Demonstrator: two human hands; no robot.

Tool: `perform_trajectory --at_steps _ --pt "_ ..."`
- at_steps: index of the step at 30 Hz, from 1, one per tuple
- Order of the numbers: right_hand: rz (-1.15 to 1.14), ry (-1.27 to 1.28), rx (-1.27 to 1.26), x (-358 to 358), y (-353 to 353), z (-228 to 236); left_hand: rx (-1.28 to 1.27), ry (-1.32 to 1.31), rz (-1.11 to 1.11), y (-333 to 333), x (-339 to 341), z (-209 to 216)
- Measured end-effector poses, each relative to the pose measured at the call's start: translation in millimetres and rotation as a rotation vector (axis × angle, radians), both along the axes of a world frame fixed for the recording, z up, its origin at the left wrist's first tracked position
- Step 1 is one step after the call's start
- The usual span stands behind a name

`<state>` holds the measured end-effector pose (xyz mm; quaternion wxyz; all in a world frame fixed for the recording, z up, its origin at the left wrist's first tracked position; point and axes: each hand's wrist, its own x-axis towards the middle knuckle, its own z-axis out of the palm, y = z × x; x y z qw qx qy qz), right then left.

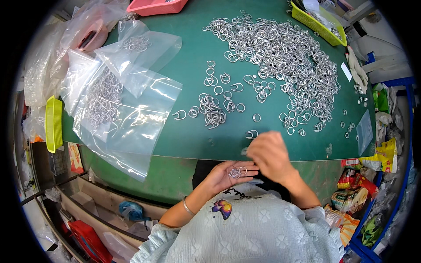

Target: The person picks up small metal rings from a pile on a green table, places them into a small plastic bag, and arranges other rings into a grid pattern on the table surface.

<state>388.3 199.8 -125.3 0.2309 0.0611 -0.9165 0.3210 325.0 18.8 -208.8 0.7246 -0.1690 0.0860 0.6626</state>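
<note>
My left hand [218, 176] is palm up just off the table's near edge, fingers stretched out, with several small silver metal rings [236, 173] lying on the palm and fingers. Close beside its fingertips is my right hand [272, 154], smeared by motion, so its fingers and anything in them cannot be made out. An open-ended ring [251, 134] lies on the table just beyond it. Farther up, a small heap of rings [212, 111] sits left of centre with loose ones around it. A large spread of similar rings [285, 52] covers the far right.
Clear plastic bags [144, 131], some with rings inside, lie on the green table [188, 52] at left. A pink tray [158, 6] and a yellow-green basket [318, 24] stand at the far side. Packages [351, 199] fill the shelf at right; an open drawer [101, 206] is lower left.
</note>
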Motion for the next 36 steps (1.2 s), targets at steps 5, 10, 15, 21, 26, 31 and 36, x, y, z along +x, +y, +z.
perform_trajectory --at_steps 5,10,15,21,26,31,36 --pt "0.242 -0.133 0.016 8.7 -13.2 -11.8 -0.049 0.078 0.083 -8.7 6.0 -12.3" --pt "-0.043 -0.135 0.086 -20.2 -1.1 0.4 0.147 0.118 0.042 -8.3 0.4 -14.5" --pt "-0.328 -0.154 0.273 -19.0 26.4 -18.1 -0.202 0.423 -0.064 -5.3 -1.0 16.8" --pt "-0.314 -0.125 0.147 -37.8 36.1 -9.8 -0.248 0.32 0.005 -0.2 5.1 8.9" --pt "-0.049 -0.238 0.269 -88.0 16.9 -3.4 -0.089 0.283 -0.068 -3.2 -5.7 12.5" --pt "-0.329 -0.386 0.478 -61.5 24.0 -13.6 -0.093 0.263 -0.077 -8.1 -8.8 6.9" --pt "-0.385 -0.395 0.444 -60.4 26.5 -4.0 -0.096 0.274 -0.109 -7.4 -10.5 10.8"
